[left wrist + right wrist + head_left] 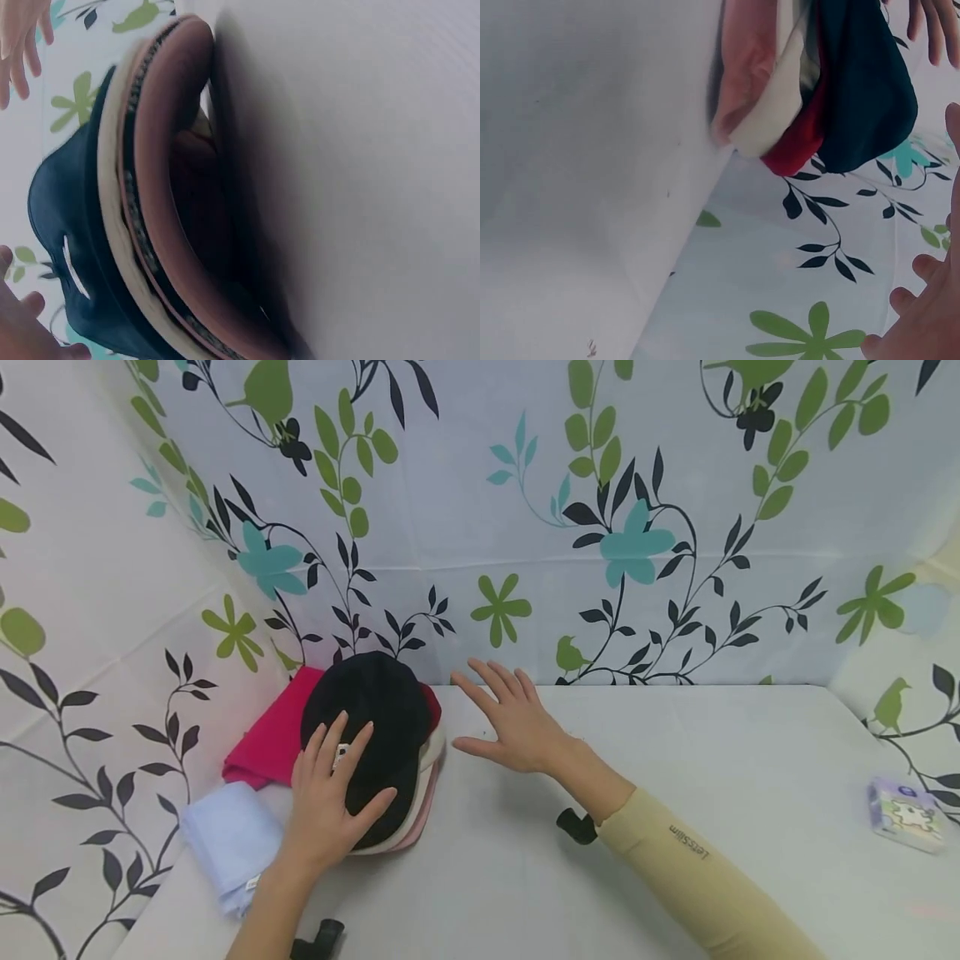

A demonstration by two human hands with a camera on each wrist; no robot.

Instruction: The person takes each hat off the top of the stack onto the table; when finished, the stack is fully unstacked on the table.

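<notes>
A stack of caps stands at the left of the white table, with a black cap (371, 710) on top. Beneath it the edges of a cream cap (772, 112), a red cap (795, 146) and a pink cap (161, 150) show. My left hand (326, 806) is in front of the black cap, fingers spread, gripping nothing; whether it touches the cap cannot be told. To the right of the stack hovers my right hand (517, 727), fingers spread and holding nothing, apart from the caps.
A bright pink folded cloth (273, 731) lies behind the caps to the left. Nearer, a light blue folded cloth (232, 839) rests by the table's left edge. A small tissue pack (906, 814) sits at the far right. Leaf-patterned fabric (465, 527) hangs behind the table (675, 760).
</notes>
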